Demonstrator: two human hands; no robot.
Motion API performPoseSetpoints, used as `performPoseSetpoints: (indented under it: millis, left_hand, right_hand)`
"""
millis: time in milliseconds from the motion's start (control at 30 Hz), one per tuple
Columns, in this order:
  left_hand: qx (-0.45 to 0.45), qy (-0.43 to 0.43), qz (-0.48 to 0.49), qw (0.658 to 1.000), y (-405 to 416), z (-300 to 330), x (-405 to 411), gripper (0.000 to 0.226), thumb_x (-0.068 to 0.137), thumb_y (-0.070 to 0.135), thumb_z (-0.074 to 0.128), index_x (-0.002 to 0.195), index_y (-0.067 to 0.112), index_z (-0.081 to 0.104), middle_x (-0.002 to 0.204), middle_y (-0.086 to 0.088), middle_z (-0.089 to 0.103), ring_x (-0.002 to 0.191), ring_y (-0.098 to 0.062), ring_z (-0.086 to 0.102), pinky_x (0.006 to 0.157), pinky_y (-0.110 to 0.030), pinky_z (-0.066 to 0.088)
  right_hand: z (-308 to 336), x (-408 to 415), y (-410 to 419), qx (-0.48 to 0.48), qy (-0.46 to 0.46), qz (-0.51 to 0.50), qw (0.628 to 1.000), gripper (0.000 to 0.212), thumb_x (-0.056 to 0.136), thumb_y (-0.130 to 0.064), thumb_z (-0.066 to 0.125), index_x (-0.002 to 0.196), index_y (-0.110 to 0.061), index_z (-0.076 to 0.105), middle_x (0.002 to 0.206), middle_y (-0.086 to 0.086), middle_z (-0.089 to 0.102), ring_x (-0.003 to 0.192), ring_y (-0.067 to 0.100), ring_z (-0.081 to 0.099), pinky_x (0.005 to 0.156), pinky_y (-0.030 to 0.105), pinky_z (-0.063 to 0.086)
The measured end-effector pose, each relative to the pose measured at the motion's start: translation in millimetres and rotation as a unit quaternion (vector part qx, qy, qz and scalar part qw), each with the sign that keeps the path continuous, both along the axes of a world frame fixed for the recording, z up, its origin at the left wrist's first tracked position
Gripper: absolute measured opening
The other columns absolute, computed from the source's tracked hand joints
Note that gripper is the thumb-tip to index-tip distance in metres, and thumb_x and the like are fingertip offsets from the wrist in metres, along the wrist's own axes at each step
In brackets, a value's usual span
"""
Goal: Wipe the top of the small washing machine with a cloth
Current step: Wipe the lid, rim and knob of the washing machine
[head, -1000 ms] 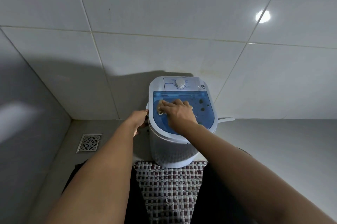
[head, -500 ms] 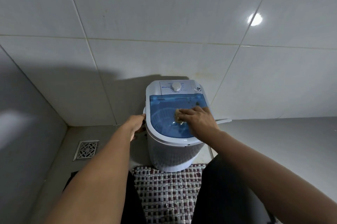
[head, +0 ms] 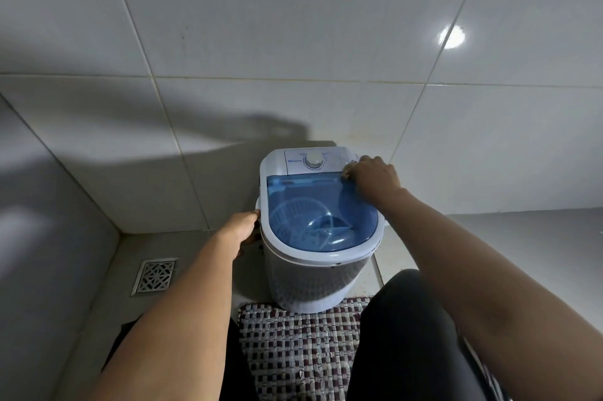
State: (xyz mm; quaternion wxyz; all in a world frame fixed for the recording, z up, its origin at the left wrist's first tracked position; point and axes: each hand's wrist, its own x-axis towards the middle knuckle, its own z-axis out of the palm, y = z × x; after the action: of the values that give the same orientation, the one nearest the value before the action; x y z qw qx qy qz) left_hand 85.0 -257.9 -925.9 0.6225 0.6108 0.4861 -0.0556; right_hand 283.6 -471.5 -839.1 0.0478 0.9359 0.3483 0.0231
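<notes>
**Fingers press the cloth at the far right corner**

Fingers [head: 375, 161] of the right hand [head: 375, 178] are curled together and pressed down on the cloth [head: 347, 170], of which only a small pale edge shows at the left of the knuckles. This hand lies at the far right corner of the washing machine [head: 318, 237], where the blue lid [head: 313, 204] meets the white control panel [head: 293, 160], right of the dial [head: 314, 160]. I judge that the wiping has reached this corner.

On the left, the left hand [head: 239, 227] grips the rim of the machine, fingers wrapped around its edge, probably to keep the light body from sliding under the rubbing.

Both forearms reach forward from the near side. The right wrist is bent down, so the palm is flat over the cloth.
</notes>
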Motion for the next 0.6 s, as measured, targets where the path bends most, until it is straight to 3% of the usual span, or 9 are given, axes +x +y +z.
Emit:
performPoseSetpoints:
  millis: [200, 367, 600]
  left_hand:
    - [0.004, -0.006, 0.0, 1.0, -5.3, 5.7, -1.9, 0.037, 0.097, 0.045, 0.055, 0.117, 0.018, 0.071, 0.118, -0.006, 0.074, 0.109, -0.029, 0.07, 0.095, -0.051, 0.036]
    - [0.0, -0.013, 0.005, 1.0, -7.0, 9.8, -1.3, 0.032, 0.099, 0.039, 0.055, 0.112, 0.016, 0.073, 0.114, -0.007, 0.076, 0.106, -0.029, 0.071, 0.098, -0.051, 0.036]
    - [-0.013, 0.001, 0.019, 1.0, -1.6, 0.8, 0.0, 0.042, 0.092, 0.044, 0.056, 0.121, 0.017, 0.07, 0.124, -0.007, 0.072, 0.114, -0.031, 0.066, 0.102, -0.058, 0.036]
  right_hand:
    - [-20.7, 15.2, -19.3, 0.076, 0.035, -0.046, 0.995, 0.036, 0.095, -0.014, 0.056, 0.127, -0.022, 0.07, 0.114, 0.01, 0.062, 0.105, 0.035, 0.06, 0.084, 0.04, 0.053]
    - [-29.9, 7.7, -28.7, 0.157, 0.072, -0.042, 0.984, 0.038, 0.092, -0.011, 0.059, 0.123, -0.028, 0.074, 0.122, 0.008, 0.066, 0.107, 0.037, 0.059, 0.089, 0.041, 0.053]
    - [-33.9, -27.7, -39.7, 0.14, 0.058, -0.021, 0.988, 0.041, 0.093, -0.012, 0.056, 0.129, -0.027, 0.07, 0.137, 0.002, 0.062, 0.116, 0.031, 0.053, 0.092, 0.043, 0.051]
